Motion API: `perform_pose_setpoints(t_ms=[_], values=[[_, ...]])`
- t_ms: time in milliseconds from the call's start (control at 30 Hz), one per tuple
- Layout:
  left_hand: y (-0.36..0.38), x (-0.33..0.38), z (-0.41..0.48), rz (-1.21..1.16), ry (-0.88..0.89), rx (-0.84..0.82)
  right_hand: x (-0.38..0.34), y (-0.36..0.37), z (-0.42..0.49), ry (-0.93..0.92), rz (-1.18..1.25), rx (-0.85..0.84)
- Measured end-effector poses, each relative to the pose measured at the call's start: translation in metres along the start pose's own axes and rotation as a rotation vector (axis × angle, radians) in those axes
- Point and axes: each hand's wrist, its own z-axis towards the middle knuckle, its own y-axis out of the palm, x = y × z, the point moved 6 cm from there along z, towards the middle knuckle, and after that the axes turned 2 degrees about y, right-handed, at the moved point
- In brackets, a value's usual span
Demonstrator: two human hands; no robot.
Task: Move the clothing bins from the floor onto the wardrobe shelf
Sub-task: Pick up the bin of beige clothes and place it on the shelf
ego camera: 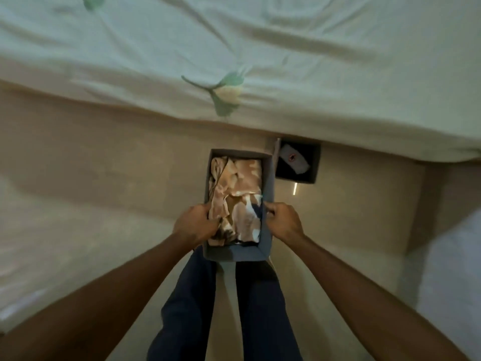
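Note:
A grey fabric bin (235, 254) full of folded beige and white clothes sits just in front of my legs, over the floor. My left hand (194, 224) grips its left wall, fingers curled over the rim onto the clothes. My right hand (282, 221) grips the right wall the same way. A second, smaller dark bin (313, 165) stands on the floor behind and to the right, at the bed's edge, with a white folded item inside. The wardrobe shelf is out of view.
A bed with a pale sheet (260, 61) printed with green leaves fills the upper half of the view. Beige tiled floor (104, 178) spreads to the left and right. My legs in dark trousers (260, 308) are directly below the bin.

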Motion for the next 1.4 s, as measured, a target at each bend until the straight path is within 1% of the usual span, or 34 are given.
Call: perform_pose_setpoints(t_ms=[100,167,267,300,467,533,600,733,900,967,1133,1267,1333,1400], values=[[-0.034,0.034,-0.067,0.053,0.091,-0.020,-0.010,-0.042,-0.075,-0.005,0.007,0.028],[-0.055,0.058,-0.117,0.109,0.167,-0.049,-0.012,-0.070,-0.136,0.029,0.040,0.081],[-0.068,0.079,-0.164,0.113,0.251,-0.069,-0.012,-0.092,-0.200,0.069,0.085,0.147],[-0.074,0.090,-0.183,0.136,0.300,-0.073,-0.010,-0.100,-0.231,0.096,0.116,0.203],[-0.074,0.130,-0.250,0.299,0.536,-0.104,-0.001,-0.106,-0.347,0.194,0.215,0.403],[-0.067,0.152,-0.273,0.397,0.631,-0.124,0.008,-0.100,-0.387,0.254,0.270,0.478],[-0.059,0.175,-0.290,0.470,0.727,-0.131,0.017,-0.086,-0.416,0.312,0.332,0.517],[-0.010,0.220,-0.332,0.647,0.868,-0.215,0.051,-0.048,-0.484,0.464,0.540,0.650],[0.066,0.259,-0.381,0.818,1.021,-0.269,0.092,-0.004,-0.551,0.635,0.634,0.794],[0.101,0.270,-0.405,0.874,1.091,-0.326,0.109,0.013,-0.576,0.704,0.682,0.830],[0.194,0.285,-0.466,1.011,1.240,-0.492,0.158,0.060,-0.640,0.904,0.801,0.920],[0.252,0.286,-0.504,1.069,1.334,-0.568,0.185,0.087,-0.687,0.972,0.899,1.003],[0.281,0.287,-0.524,1.096,1.380,-0.599,0.196,0.100,-0.710,1.026,0.912,1.026],[0.313,0.289,-0.548,1.137,1.429,-0.651,0.208,0.115,-0.736,1.089,0.963,1.087]])
